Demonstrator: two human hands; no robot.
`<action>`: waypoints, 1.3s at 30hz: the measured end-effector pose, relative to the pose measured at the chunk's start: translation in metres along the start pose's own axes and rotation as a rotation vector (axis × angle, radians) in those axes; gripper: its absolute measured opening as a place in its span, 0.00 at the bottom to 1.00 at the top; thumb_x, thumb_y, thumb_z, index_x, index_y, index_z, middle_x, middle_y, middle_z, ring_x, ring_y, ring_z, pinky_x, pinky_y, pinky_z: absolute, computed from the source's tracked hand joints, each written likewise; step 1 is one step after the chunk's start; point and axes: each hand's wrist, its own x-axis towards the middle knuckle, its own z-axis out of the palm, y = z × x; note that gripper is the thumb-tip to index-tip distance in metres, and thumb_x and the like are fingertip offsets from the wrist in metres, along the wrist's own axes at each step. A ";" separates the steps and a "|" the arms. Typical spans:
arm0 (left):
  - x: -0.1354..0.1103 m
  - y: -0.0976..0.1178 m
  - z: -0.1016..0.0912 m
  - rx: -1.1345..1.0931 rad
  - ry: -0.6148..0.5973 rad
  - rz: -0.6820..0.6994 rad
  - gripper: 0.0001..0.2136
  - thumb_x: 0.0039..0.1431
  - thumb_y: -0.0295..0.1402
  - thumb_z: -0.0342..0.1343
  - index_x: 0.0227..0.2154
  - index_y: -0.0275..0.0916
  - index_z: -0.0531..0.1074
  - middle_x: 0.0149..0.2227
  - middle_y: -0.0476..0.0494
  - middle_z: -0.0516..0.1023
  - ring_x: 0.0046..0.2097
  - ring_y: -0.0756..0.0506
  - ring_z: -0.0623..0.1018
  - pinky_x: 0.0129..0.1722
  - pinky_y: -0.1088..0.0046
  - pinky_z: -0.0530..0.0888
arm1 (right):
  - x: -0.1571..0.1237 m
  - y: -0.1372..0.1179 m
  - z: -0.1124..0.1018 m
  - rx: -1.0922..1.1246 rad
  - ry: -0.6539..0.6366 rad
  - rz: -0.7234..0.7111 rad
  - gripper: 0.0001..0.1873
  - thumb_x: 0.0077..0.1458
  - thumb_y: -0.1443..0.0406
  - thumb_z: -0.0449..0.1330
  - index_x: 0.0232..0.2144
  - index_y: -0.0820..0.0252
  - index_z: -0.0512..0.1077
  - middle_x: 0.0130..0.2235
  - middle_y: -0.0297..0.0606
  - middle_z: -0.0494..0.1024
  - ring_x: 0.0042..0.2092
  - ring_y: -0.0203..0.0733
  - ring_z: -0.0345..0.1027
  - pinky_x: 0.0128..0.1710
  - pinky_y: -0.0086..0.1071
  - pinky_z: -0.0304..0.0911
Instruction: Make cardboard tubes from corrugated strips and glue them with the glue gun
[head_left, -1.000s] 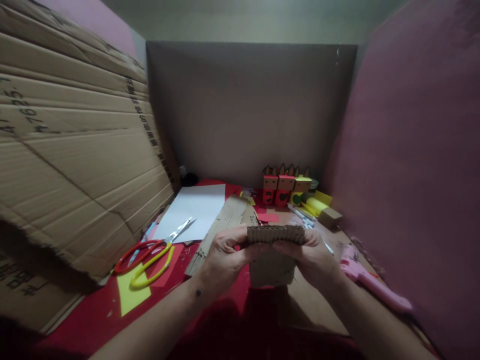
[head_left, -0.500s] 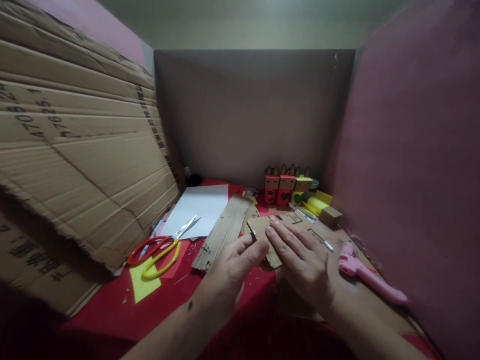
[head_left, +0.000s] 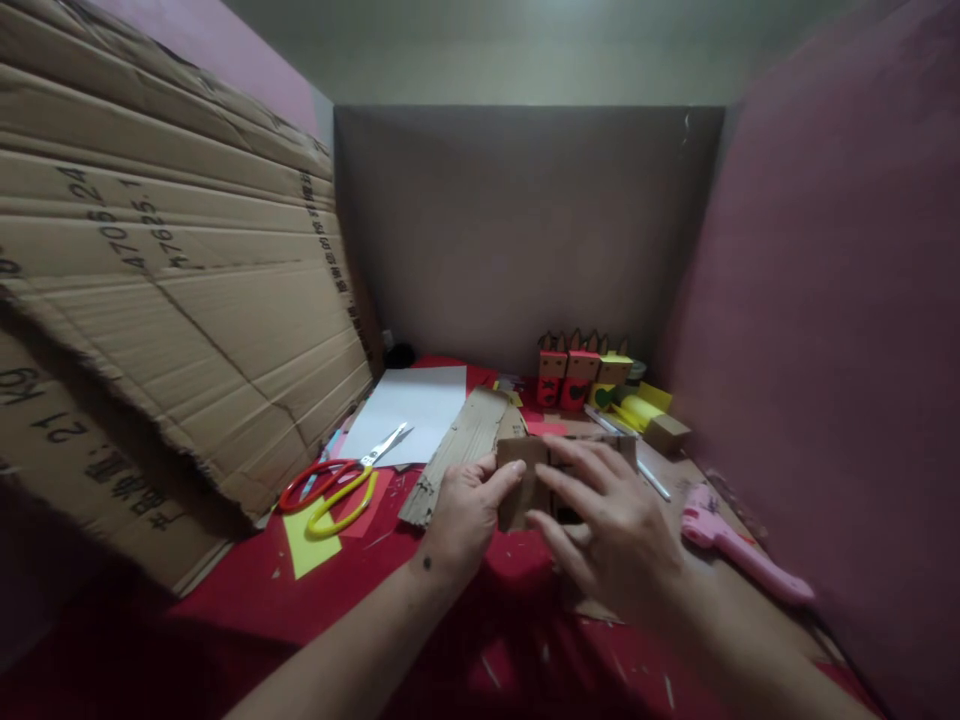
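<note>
Left hand (head_left: 463, 510) pinches cardboard piece (head_left: 517, 510) between thumb and fingers, right hand (head_left: 619, 520) spreads its fingers over it, hold unclear

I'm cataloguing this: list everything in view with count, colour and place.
Held cardboard: count unclear, brown, centre
Cardboard strip: one, greyish, left of held cardboard
Scissors: one pair, red and yellow handles, left
Paper sheet: one, white, under blades
Yellow paper: at least one, yellow, under handles
Red paper: several, red, left and back
Figures: three, two red, one yellow, back
Yellow roll: one, yellow, right of figures
Glue gun: one, pink, right
Pens: several, pale, between figures and glue gun
Other cardboard: several, brown, far left and under glue gun
Dark object: one, black, back left
Work surface: one, red, beneath
Walls: three, grey behind, pink at sides
Left hand: one, bare, gripping held cardboard
Right hand: one, bare, fingers over held cardboard
</note>
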 end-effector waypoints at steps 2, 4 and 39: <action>-0.007 0.006 -0.001 0.060 -0.090 -0.008 0.10 0.53 0.34 0.55 0.35 0.34 0.75 0.26 0.46 0.76 0.27 0.50 0.73 0.28 0.74 0.70 | 0.012 0.002 -0.013 0.022 -0.010 0.061 0.20 0.52 0.65 0.56 0.47 0.68 0.69 0.52 0.50 0.68 0.51 0.51 0.59 0.50 0.43 0.58; -0.015 0.013 0.001 0.133 -0.165 0.014 0.10 0.54 0.32 0.53 0.36 0.35 0.75 0.29 0.46 0.76 0.30 0.50 0.72 0.30 0.75 0.69 | 0.027 0.006 -0.023 0.103 -0.111 0.115 0.25 0.50 0.62 0.59 0.50 0.68 0.66 0.47 0.50 0.71 0.47 0.50 0.62 0.46 0.43 0.60; -0.032 0.021 -0.025 0.190 -0.342 -0.156 0.06 0.50 0.27 0.53 0.28 0.32 0.75 0.27 0.44 0.75 0.30 0.49 0.72 0.31 0.72 0.67 | 0.014 0.012 0.008 1.568 -0.563 0.977 0.10 0.41 0.63 0.67 0.28 0.62 0.76 0.27 0.35 0.77 0.27 0.35 0.70 0.29 0.29 0.62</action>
